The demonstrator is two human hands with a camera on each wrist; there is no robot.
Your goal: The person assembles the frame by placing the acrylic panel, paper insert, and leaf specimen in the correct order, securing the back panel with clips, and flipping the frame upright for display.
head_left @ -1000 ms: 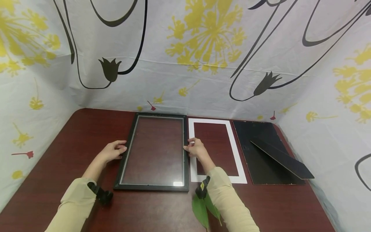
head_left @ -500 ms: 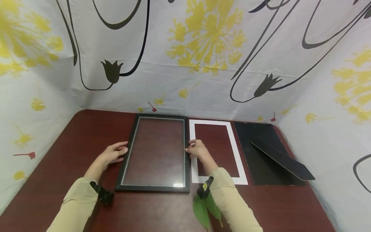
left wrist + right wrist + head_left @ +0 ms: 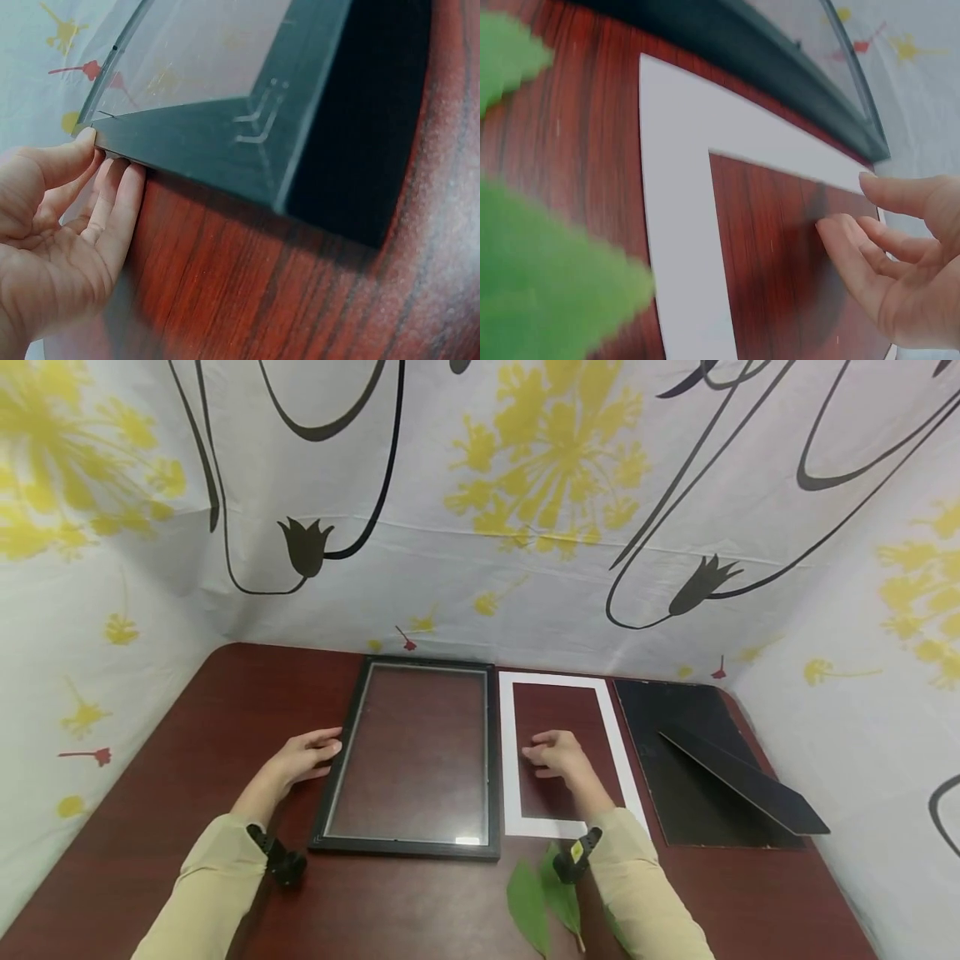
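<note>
A black frame with a clear pane [image 3: 492, 760] lies on the dark red table. My left hand [image 3: 303, 757] touches its left side; in the left wrist view the thumb and fingers of the left hand [image 3: 75, 217] rest at the frame's edge [image 3: 180, 146]. Over the opening of the white mat [image 3: 512, 768], right of the frame, my right hand [image 3: 561, 755] hovers with relaxed fingers and holds nothing. The right wrist view shows the right hand [image 3: 907, 255] beside the white mat [image 3: 679, 127], apart from the black frame [image 3: 780, 67].
A black board [image 3: 682, 810] lies at the right, with a dark flap [image 3: 742, 777] slanting up from it. Green leaves [image 3: 528, 906] lie near the front, partly under the right forearm. Behind the table [image 3: 255, 693] hangs a patterned white cloth [image 3: 420, 568].
My right hand has left the frame's right side and moved right, over the mat's opening. The left hand stays at the left side. The head view has shifted slightly, and more leaf shows near the right sleeve.
</note>
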